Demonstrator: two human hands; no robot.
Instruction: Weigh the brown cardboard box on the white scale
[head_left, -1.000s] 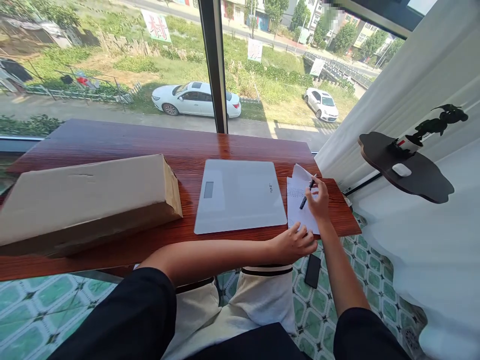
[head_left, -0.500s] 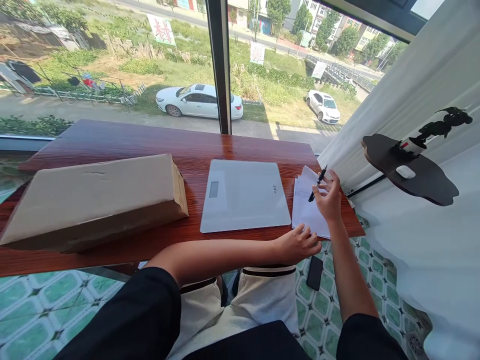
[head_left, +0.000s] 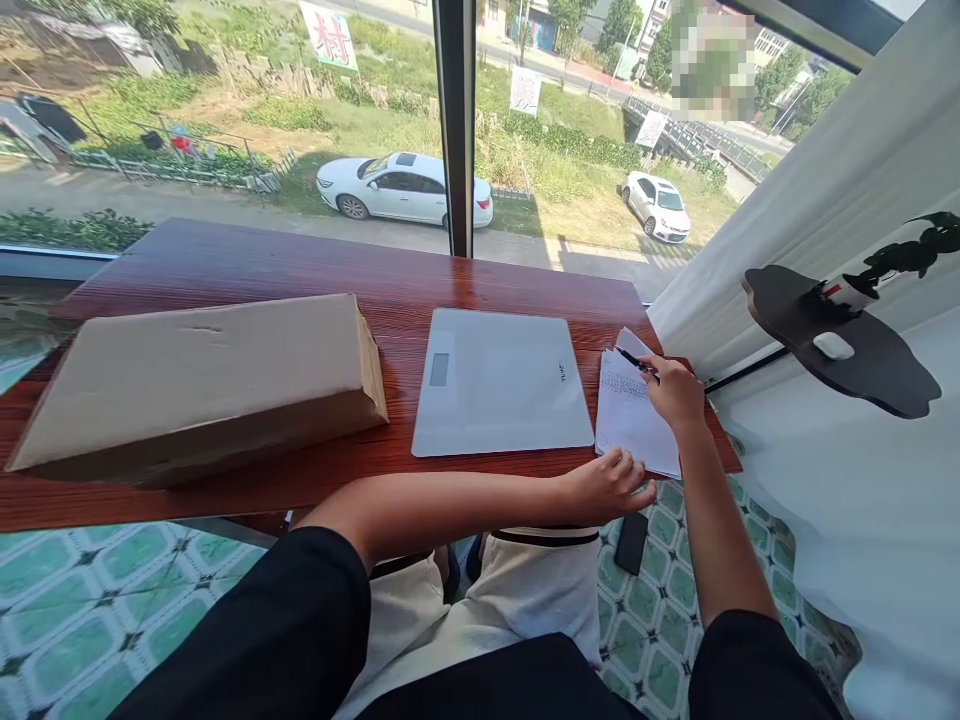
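One long brown cardboard box [head_left: 199, 385] lies flat on the left of the red-brown wooden table [head_left: 300, 275], long side running left-right. Just right of it, apart from it, one flat white square scale [head_left: 501, 382] with a small grey display window near its left edge. Right of the scale, one small stack of white printed paper sheets [head_left: 634, 420] at the table's right end, top sheets slightly fanned; exact sheet count unclear.

Left hand [head_left: 604, 485]: forearm lies along the table's near edge, fingers loosely spread, fingertips pressing the near-left corner of the sheets. Holds nothing.

Right hand [head_left: 675, 390]: closed around one black pen [head_left: 634, 361], resting on the upper right part of the sheets. Pen lies low, tip pointing left over the printed lines; can't tell whether the tip touches the paper.

Hands are apart, both on the same paper stack.

Below the table edge, one black phone [head_left: 631, 542] on the green patterned tile floor [head_left: 90, 610], between the two arms.

Far right: one dark cloud-shaped wall shelf [head_left: 840, 345] carrying one small white oval object [head_left: 832, 345] and one small pot with a dark plant [head_left: 892, 265].

Outside the window: two white cars, one [head_left: 405, 190] left of the frame post, one [head_left: 660, 205] to its right.
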